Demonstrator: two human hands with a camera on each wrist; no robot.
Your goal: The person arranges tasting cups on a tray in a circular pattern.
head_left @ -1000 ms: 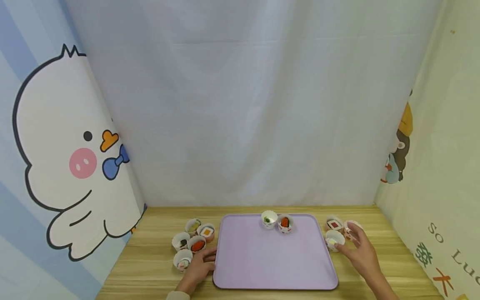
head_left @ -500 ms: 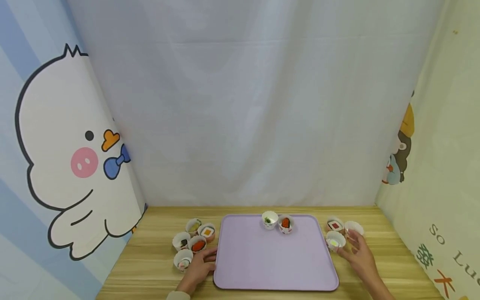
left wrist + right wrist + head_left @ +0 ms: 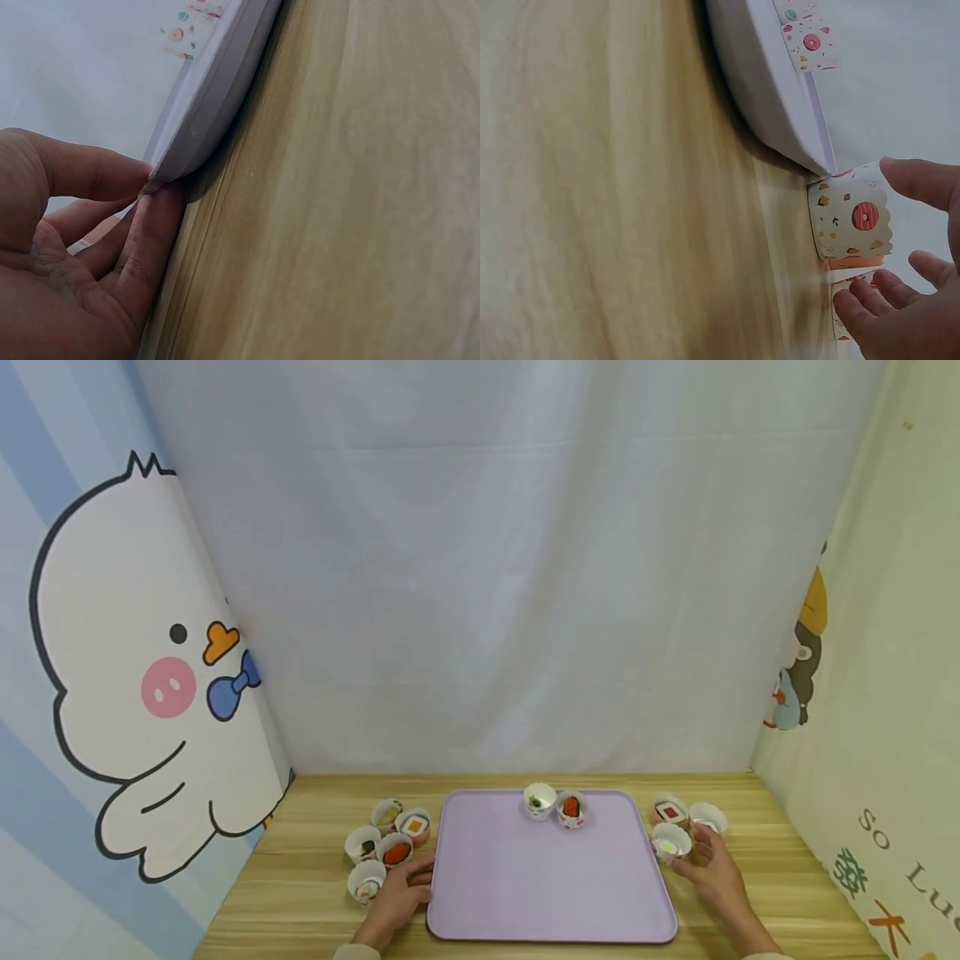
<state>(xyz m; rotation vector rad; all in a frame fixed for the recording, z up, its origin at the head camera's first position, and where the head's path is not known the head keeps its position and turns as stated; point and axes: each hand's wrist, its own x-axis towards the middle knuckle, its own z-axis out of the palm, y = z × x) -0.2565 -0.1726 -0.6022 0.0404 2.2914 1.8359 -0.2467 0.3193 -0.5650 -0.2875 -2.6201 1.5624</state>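
Observation:
My left hand (image 3: 397, 897) pinches the left edge of the lilac tray (image 3: 551, 893); in the left wrist view its thumb lies on the rim with fingers below. My right hand (image 3: 716, 877) spreads around a white paper baking cup (image 3: 670, 856) with a pale yellow-green piece inside, beside the tray's right edge. In the right wrist view the thumb is right at this donut-print cup's rim, the fingers spaced away from it. Another cup (image 3: 707, 815) stands just beyond those fingers, and a cup with a red-centred white piece (image 3: 670, 810) behind.
Two cups, one with green bits (image 3: 539, 802) and one with an orange-red topped piece (image 3: 572, 810), stand at the tray's back edge. Several more filled cups (image 3: 393, 849) cluster on the wooden table (image 3: 285, 877) left of the tray. A pale curtain (image 3: 480, 610) hangs behind.
My right hand has drawn slightly back and lower, its fingers settling between the two right-hand cups. My left hand stays at the tray's edge.

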